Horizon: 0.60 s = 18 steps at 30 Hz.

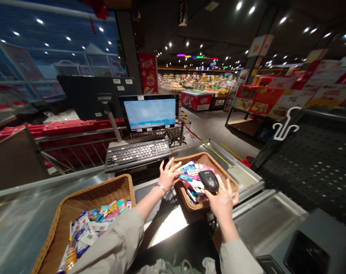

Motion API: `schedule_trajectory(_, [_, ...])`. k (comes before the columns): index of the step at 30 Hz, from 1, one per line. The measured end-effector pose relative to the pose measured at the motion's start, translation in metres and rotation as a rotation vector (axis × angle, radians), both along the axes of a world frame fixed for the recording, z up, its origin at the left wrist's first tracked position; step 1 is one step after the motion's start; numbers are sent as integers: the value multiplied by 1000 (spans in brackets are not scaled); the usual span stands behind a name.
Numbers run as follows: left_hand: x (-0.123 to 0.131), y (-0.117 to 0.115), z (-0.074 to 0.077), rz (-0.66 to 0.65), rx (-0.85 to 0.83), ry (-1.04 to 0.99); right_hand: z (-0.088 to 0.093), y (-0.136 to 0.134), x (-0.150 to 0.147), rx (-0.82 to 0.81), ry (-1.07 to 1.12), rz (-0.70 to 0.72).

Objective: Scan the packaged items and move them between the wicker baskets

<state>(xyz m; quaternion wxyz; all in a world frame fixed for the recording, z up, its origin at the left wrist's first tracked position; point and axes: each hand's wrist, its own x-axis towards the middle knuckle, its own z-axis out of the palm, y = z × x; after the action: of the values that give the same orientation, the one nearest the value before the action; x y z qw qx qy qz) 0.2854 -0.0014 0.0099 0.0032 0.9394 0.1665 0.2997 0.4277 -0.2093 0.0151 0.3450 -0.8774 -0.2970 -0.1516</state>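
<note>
My right hand (222, 203) holds a black handheld barcode scanner (208, 180) over the right wicker basket (194, 206). Some of its fingers stick out toward the basket's right rim, and the scanner's grip is mostly hidden by the hand. My left hand (168, 176) is at the left rim of the same basket, fingers spread, with the fingertips close to a light blue packet (185, 177). Whether they touch it I cannot tell. Pink, white and blue packets lie in a heap under the scanner. A bracelet (161, 188) circles my left wrist.
At the left stands a larger wicker basket (56, 220) with small colourful packets, partly behind my left sleeve. A keyboard (137, 153) and a lit monitor (150, 113) are beyond my hands. A metal counter (248, 177) runs to the right, near a black perforated panel (312, 167).
</note>
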Motion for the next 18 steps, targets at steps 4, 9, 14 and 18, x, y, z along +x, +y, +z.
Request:
schedule_trajectory(4, [9, -4, -3, -44, -25, 34, -4, -5, 2, -16, 15, -8])
schedule_trajectory(9, [21, -10, -7, -99, -56, 90, -10, -14, 7, -18, 51, -45])
schedule_trajectory(14, [31, -16, -10, -159, -97, 143, -3, -22, 8, -17, 58, -78])
schedule_trajectory(18, [37, -22, -11, -201, -138, 184, 4, -25, 8, -26, 89, -94])
